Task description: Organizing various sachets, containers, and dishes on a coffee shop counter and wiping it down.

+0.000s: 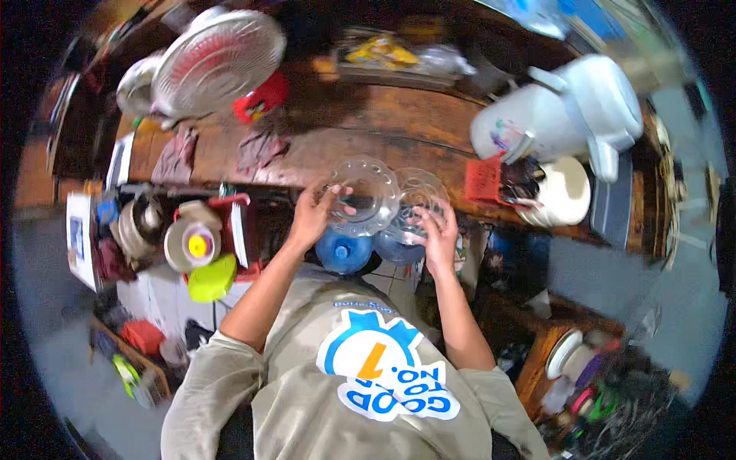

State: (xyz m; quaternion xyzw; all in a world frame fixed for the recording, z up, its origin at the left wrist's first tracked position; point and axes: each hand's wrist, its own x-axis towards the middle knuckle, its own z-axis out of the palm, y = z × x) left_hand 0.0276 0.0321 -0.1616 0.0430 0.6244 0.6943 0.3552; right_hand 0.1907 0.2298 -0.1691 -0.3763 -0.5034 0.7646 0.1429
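My left hand (313, 214) grips a clear glass dish (384, 175) by its left side, thumb over the rim. The dish has a scalloped, pierced-looking edge. My right hand (440, 233) holds a second clear glass dish (424, 185), fingers curled over its right side. The two dishes are side by side, and their edges touch or overlap; which one I cannot tell. Both are held over the front edge of a brown wooden table (351, 144). Below them, a blue water jug (344, 253) shows near the floor, partly covered by the left dish.
A white fan (221, 63) and crumpled cloths (261, 150) are on the table's left. Right of my hands are a red basket (483, 179) of utensils, stacked pale plates (566, 190) and a large white thermos-like container (552, 115). A lime-green item (211, 279) and bowls (187, 244) are at left.
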